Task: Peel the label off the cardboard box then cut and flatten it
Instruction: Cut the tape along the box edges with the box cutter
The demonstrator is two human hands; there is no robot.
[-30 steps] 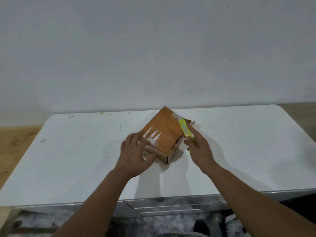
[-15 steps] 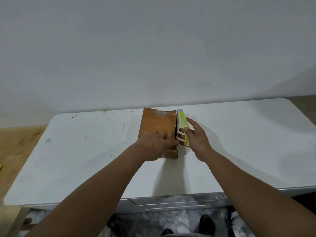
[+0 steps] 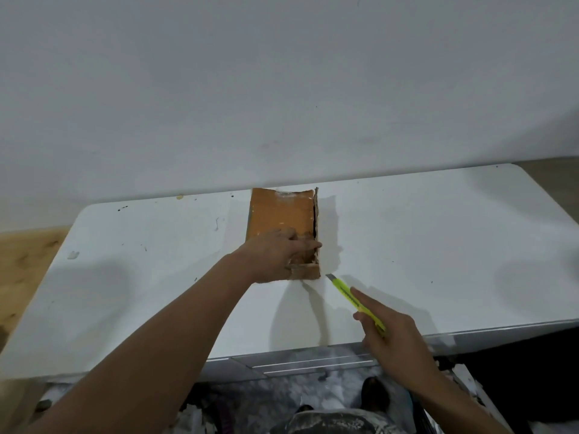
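A small brown cardboard box (image 3: 279, 214) lies on the white table (image 3: 438, 233), its long side pointing away from me, with white label scraps on its top and a dark slit along its right edge. My left hand (image 3: 275, 255) rests on the box's near end, fingers stretched toward the right edge. My right hand (image 3: 391, 336) grips a yellow-green utility knife (image 3: 354, 299) near the table's front edge. The blade tip points at the box's near right corner, a short gap away.
A white wall stands right behind the table. Small dark specks and a paper scrap (image 3: 73, 254) dot the table's left part. Wooden floor (image 3: 25, 255) shows at the left. A metal rail (image 3: 313, 360) runs under the front edge, with my feet below.
My right hand has pulled the knife back from the box's right side toward the table's front edge. My left hand stays on the box, which now lies straight.
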